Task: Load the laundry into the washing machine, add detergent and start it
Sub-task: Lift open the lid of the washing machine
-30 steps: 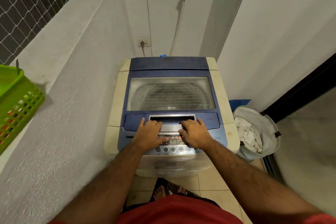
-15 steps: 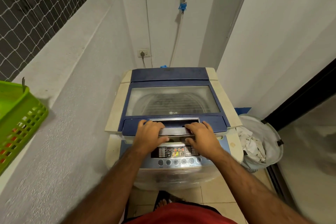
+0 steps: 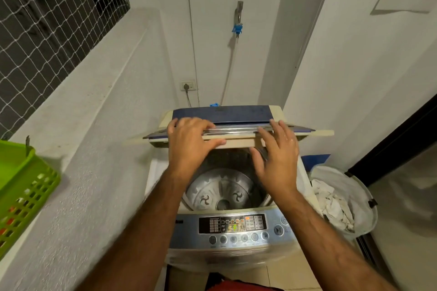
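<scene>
The washing machine (image 3: 227, 227), a top-loader in cream and blue, stands against the back wall with its lid (image 3: 238, 136) lifted and folded edge-on above the opening. The left hand (image 3: 189, 144) grips the lid's front edge, fingers curled over the top and thumb beneath; the right hand (image 3: 276, 156) rests on the same edge with fingers fairly straight and spread, thumb below. Under the lid the steel drum (image 3: 224, 192) shows its ribbed pulsator, with no clothes visible inside. The control panel (image 3: 233, 228) at the front carries a dark display and a row of round buttons; its labels are too blurred to read. A white laundry bag (image 3: 340, 201) with pale cloth in it sits just right of the machine. A green basket (image 3: 21, 194) stands on the ledge at left, cut off by the frame edge. A tap (image 3: 238, 19) with a hose and a wall socket (image 3: 188, 85) are on the wall behind.
</scene>
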